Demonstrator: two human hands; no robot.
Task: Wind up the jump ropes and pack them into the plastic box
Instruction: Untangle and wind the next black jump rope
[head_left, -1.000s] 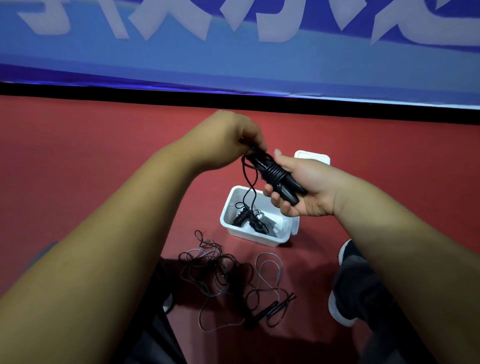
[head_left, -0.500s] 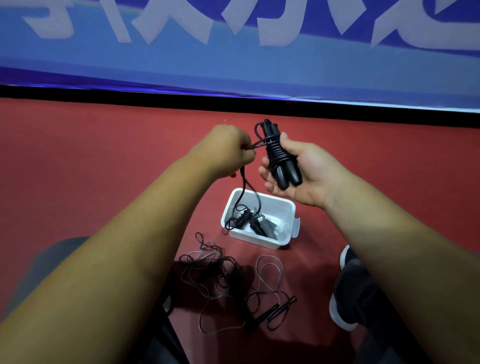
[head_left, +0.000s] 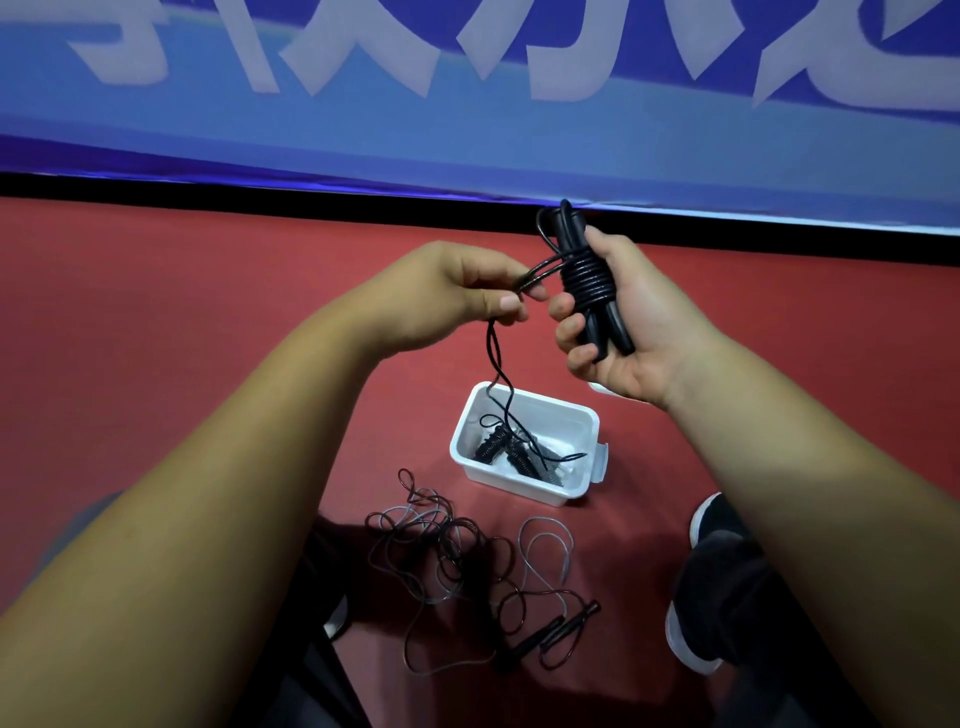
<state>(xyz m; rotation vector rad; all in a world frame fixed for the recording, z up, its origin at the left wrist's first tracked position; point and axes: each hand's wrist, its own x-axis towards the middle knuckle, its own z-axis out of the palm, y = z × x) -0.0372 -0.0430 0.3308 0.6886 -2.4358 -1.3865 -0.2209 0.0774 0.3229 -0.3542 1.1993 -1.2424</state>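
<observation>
My right hand (head_left: 618, 322) grips the two black handles of a jump rope (head_left: 584, 275), held upright with several turns of cord wound around them. My left hand (head_left: 457, 291) pinches the free cord just left of the handles; the slack hangs down into the white plastic box (head_left: 582, 415) on the red floor. Inside the box lie black wound ropes (head_left: 498, 449). In front of the box a loose jump rope (head_left: 452, 551) is tangled on the floor, its black handles (head_left: 550, 631) at the right.
A blue banner with white lettering (head_left: 467, 104) stands behind a black strip at the far edge of the floor. My dark shoe (head_left: 711, 587) is at the right of the loose rope. A white lid edge (head_left: 597, 387) peeks out under my right hand.
Both hands rose and shifted right. My right hand turned the handles upright, and my left hand drew the cord out to the left of them.
</observation>
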